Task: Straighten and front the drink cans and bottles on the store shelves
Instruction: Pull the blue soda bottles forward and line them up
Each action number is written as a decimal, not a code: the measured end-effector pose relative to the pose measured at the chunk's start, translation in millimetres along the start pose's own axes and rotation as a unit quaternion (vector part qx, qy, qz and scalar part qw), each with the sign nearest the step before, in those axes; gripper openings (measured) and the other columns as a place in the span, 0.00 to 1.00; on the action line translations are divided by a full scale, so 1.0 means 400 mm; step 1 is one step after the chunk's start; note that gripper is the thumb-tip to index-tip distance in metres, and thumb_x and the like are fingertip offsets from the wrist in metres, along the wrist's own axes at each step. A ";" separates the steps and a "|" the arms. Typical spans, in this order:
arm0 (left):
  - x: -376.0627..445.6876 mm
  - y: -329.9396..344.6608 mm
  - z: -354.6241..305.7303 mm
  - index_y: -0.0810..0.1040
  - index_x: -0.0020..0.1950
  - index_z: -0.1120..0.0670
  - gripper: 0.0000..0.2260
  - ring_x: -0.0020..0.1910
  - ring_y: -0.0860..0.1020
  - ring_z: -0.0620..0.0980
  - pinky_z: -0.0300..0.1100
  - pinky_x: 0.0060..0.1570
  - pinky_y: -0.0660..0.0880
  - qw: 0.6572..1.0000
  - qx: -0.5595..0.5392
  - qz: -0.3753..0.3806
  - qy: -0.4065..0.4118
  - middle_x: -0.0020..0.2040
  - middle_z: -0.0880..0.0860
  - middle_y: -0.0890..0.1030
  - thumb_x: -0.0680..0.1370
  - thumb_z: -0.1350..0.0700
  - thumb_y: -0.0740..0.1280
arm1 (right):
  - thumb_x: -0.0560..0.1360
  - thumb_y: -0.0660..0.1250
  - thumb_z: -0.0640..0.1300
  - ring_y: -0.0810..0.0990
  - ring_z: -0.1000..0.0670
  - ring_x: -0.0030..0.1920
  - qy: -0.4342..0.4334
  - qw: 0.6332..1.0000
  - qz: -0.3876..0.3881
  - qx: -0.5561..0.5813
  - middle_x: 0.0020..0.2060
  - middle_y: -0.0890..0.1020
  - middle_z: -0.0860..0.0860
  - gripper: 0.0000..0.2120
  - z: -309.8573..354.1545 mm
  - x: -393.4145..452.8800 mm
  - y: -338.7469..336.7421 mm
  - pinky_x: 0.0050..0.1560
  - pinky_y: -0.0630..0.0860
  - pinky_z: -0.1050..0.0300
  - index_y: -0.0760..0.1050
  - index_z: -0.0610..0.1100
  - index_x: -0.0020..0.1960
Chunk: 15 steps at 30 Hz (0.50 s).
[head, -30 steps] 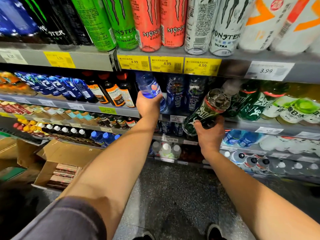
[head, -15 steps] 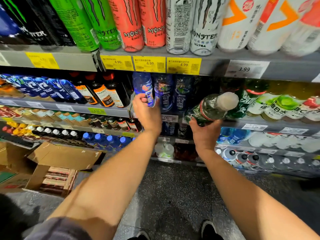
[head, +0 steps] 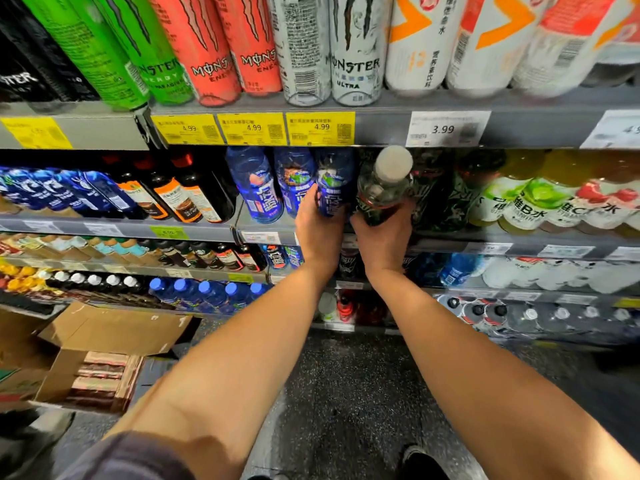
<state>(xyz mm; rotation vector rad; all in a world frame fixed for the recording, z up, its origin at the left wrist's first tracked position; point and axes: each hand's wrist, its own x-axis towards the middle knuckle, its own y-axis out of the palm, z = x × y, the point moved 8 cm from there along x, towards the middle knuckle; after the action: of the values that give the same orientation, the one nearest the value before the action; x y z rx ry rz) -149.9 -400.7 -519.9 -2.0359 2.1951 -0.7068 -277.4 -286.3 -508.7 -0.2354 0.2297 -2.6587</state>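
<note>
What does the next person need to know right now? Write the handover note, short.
Left hand: wrapped around a blue bottle, third in the blue row on the second shelf.
Right hand: holding the white-capped green-label bottle near upright at the shelf front, just right of the blue row.
Done: Monster cans on the top shelf stand in line, though one white can shows its barcode.
Left: seat the green-label bottle with its like, label out; square the blue bottle; probably turn the barcode can.
</note>
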 end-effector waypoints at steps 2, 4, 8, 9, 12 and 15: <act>0.000 0.002 -0.010 0.79 0.60 0.56 0.22 0.53 0.82 0.53 0.47 0.54 0.77 1.000 -0.001 -0.028 0.009 0.53 0.53 0.84 0.67 0.53 0.76 | 0.65 0.77 0.40 0.78 0.46 0.57 -0.006 1.000 -0.003 -0.010 0.57 0.80 0.42 0.31 0.001 0.008 0.007 0.51 0.69 0.67 0.67 0.38 0.63; 0.001 0.003 -0.019 0.79 0.59 0.58 0.24 0.53 0.81 0.55 0.44 0.53 0.75 0.999 0.020 -0.049 0.010 0.53 0.55 0.83 0.67 0.52 0.78 | 0.65 0.77 0.41 0.79 0.44 0.57 -0.008 1.000 0.003 -0.028 0.57 0.80 0.42 0.31 -0.008 0.013 0.013 0.51 0.72 0.62 0.68 0.37 0.64; 0.002 0.015 -0.008 0.71 0.71 0.56 0.35 0.61 0.77 0.51 0.44 0.59 0.72 0.997 0.027 -0.041 -0.067 0.61 0.53 0.80 0.67 0.50 0.80 | 0.65 0.75 0.46 0.80 0.40 0.56 -0.013 0.996 0.006 -0.088 0.55 0.81 0.41 0.32 -0.025 0.030 0.020 0.51 0.77 0.49 0.68 0.39 0.64; 0.004 0.021 -0.005 0.70 0.73 0.56 0.37 0.63 0.76 0.51 0.44 0.60 0.71 0.996 0.032 -0.036 -0.070 0.64 0.52 0.79 0.67 0.49 0.80 | 0.66 0.75 0.48 0.80 0.39 0.55 -0.010 0.995 0.007 -0.102 0.55 0.81 0.41 0.31 -0.026 0.037 0.021 0.50 0.77 0.49 0.68 0.39 0.64; 0.008 0.033 0.003 0.69 0.73 0.54 0.37 0.65 0.75 0.52 0.48 0.62 0.72 0.996 0.040 -0.034 -0.075 0.65 0.52 0.78 0.68 0.48 0.79 | 0.70 0.73 0.48 0.79 0.40 0.54 -0.015 0.990 0.000 -0.142 0.53 0.81 0.42 0.26 -0.020 0.060 0.020 0.48 0.73 0.52 0.69 0.39 0.63; 0.006 0.038 0.009 0.69 0.74 0.52 0.36 0.65 0.75 0.51 0.49 0.63 0.72 0.994 0.044 -0.039 -0.096 0.66 0.50 0.78 0.69 0.47 0.77 | 0.75 0.69 0.44 0.78 0.40 0.58 -0.047 0.984 0.011 -0.170 0.57 0.80 0.41 0.21 -0.017 0.062 0.022 0.55 0.70 0.52 0.70 0.37 0.65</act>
<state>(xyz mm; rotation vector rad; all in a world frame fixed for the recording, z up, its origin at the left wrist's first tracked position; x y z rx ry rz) -163.1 -403.7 -528.3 -2.0621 1.9560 -0.5760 -296.9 -304.6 -514.0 -0.4615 0.6520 -2.5649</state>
